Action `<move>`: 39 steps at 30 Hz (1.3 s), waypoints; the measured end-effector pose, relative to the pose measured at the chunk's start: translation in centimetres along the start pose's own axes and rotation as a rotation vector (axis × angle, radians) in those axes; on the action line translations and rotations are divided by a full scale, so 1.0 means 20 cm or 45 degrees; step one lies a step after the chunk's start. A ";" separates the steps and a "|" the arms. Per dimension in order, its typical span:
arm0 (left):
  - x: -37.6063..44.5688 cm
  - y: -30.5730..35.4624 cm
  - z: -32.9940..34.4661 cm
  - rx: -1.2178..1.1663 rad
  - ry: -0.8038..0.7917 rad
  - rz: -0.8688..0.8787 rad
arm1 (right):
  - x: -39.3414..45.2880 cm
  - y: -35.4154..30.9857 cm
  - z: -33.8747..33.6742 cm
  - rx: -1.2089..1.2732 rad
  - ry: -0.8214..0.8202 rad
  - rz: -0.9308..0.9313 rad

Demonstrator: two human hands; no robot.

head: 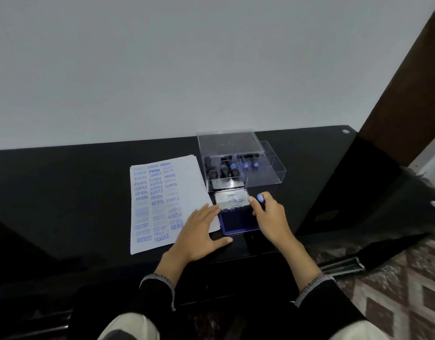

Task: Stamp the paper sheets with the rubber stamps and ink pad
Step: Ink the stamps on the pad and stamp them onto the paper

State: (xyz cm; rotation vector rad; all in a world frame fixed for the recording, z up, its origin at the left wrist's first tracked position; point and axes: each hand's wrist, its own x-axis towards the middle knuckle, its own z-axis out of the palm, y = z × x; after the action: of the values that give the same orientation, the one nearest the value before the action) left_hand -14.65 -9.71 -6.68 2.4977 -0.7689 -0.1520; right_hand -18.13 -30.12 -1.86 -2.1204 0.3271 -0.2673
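Observation:
A stack of white paper sheets [160,204] lies on the black table, its top sheet covered with several blue stamp prints. My left hand [199,231] rests flat, fingers spread, on the sheet's lower right corner. The open ink pad [236,223] sits just right of the paper, with its metal lid [232,199] standing up behind the dark blue pad. My right hand [270,215] grips a rubber stamp with a blue-capped handle [260,198] and holds it over the pad's right edge.
A clear plastic box [263,179] with its lid [230,143] raised stands behind the ink pad and holds several more stamps [226,170]. The black table [64,192] meets a white wall at the back. A patterned floor [395,290] shows at the right.

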 end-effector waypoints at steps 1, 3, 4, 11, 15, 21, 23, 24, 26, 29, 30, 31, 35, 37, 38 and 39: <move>0.00 -0.01 0.02 0.029 0.033 0.007 | 0.00 0.00 0.01 -0.021 -0.027 -0.012; -0.01 -0.01 0.04 0.081 0.081 0.031 | 0.00 -0.01 0.03 -0.059 -0.067 -0.040; -0.02 -0.01 0.04 0.092 0.099 0.036 | 0.01 -0.02 0.04 -0.081 -0.079 -0.045; -0.01 -0.02 0.06 0.093 0.134 0.042 | 0.02 0.01 0.13 -0.252 -0.092 -0.127; -0.01 -0.03 0.06 0.094 0.147 0.037 | 0.01 0.02 0.17 -0.327 -0.061 -0.186; -0.01 -0.02 0.07 0.080 0.162 0.046 | 0.01 0.01 0.20 -0.482 -0.050 -0.292; -0.01 -0.03 0.07 0.089 0.168 0.048 | 0.01 0.01 0.21 -0.554 -0.057 -0.316; -0.01 -0.03 0.07 0.096 0.169 0.049 | 0.02 0.01 0.21 -0.545 -0.049 -0.317; -0.01 -0.03 0.08 0.101 0.173 0.049 | 0.02 0.02 0.21 -0.435 -0.027 -0.284; -0.01 -0.03 0.08 0.097 0.168 0.046 | 0.03 0.03 0.21 -0.307 0.003 -0.227; -0.01 -0.03 0.08 0.094 0.166 0.046 | 0.03 0.04 0.21 -0.301 0.009 -0.221; -0.01 -0.03 0.08 0.092 0.166 0.045 | 0.04 0.04 0.21 -0.312 0.009 -0.222; -0.01 -0.03 0.08 0.086 0.168 0.048 | 0.03 0.03 0.24 -0.476 0.004 -0.295; -0.01 -0.03 0.08 0.083 0.163 0.046 | 0.03 0.02 0.25 -0.571 0.017 -0.342; -0.01 -0.03 0.08 0.083 0.161 0.047 | 0.03 0.02 0.25 -0.587 0.020 -0.349; -0.01 -0.03 0.07 0.084 0.160 0.047 | 0.04 0.02 0.25 -0.571 0.022 -0.338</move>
State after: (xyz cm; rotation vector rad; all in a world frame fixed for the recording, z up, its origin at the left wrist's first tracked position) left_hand -14.95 -9.84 -8.23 2.5252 -0.7793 0.0437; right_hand -15.93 -26.60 -4.84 -2.6096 0.1189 -0.3957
